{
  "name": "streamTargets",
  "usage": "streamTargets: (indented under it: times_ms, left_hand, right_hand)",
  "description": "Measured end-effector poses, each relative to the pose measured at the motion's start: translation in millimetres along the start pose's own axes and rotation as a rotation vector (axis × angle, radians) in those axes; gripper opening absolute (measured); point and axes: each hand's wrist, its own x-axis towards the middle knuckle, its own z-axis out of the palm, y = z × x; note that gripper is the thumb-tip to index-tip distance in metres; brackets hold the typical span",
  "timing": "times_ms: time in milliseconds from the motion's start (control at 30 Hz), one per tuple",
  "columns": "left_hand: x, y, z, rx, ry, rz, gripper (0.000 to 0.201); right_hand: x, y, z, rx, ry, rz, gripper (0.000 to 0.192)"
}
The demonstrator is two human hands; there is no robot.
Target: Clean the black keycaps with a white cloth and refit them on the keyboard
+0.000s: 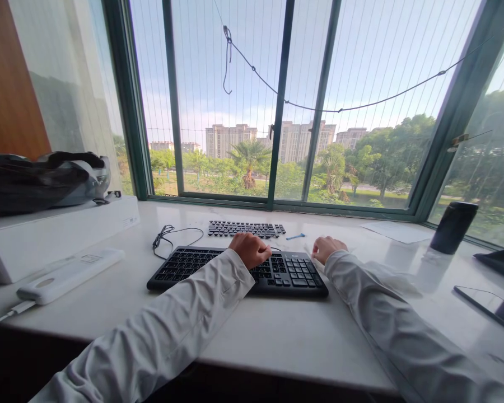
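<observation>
**Two hands at a black keyboard on a window ledge**

Left hand (249, 249) curled into a loose fist, knuckles up, resting on the far middle rows of the black keyboard (193, 267). Fingers drawn together and tucked under; pinching nothing that can be seen. White sleeve (163, 330) running back from it toward the near left.

Right hand (327, 246) just past the keyboard's far right corner, beside the number pad, knuckles raised and fingers bent downward onto the white countertop (277, 330). Fingertips hidden behind the knuckles, so cannot tell whether anything sits between them. Hands apart from one another, with the keyboard's right end between.

Keyboard lying flat, near the middle of the countertop, long side running left to right. Just beyond it, a set of loose black keycaps (246, 229) laid out in rows, with a coiled black cable (163, 238) to the left and a small blue tool (295, 237) to the right.

Far left: a white box (46, 240) with a dark bag (37, 179) on top, and nearer, a long white device (67, 274) with a cable plugged in. Far right: a dark cylindrical cup (452, 226), a sheet of paper (397, 231) behind it, and a dark phone (489, 305) lying flat near the right edge. Behind everything, a green-framed window (279, 112) onto trees and tall buildings.
</observation>
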Motion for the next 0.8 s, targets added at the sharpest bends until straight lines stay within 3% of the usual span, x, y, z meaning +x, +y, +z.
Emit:
streamTargets:
  times_ms: [500, 800]
  left_hand:
    - [0, 0, 2.2, -0.032, -0.031, -0.046, 0.046]
    - [1, -2, 0.0, -0.015, -0.034, -0.077, 0.044]
  right_hand:
    - [0, -5, -3, -0.041, 0.043, 0.057, 0.037]
    - [-7, -14, -8, 0.001, 0.165, -0.060, 0.045]
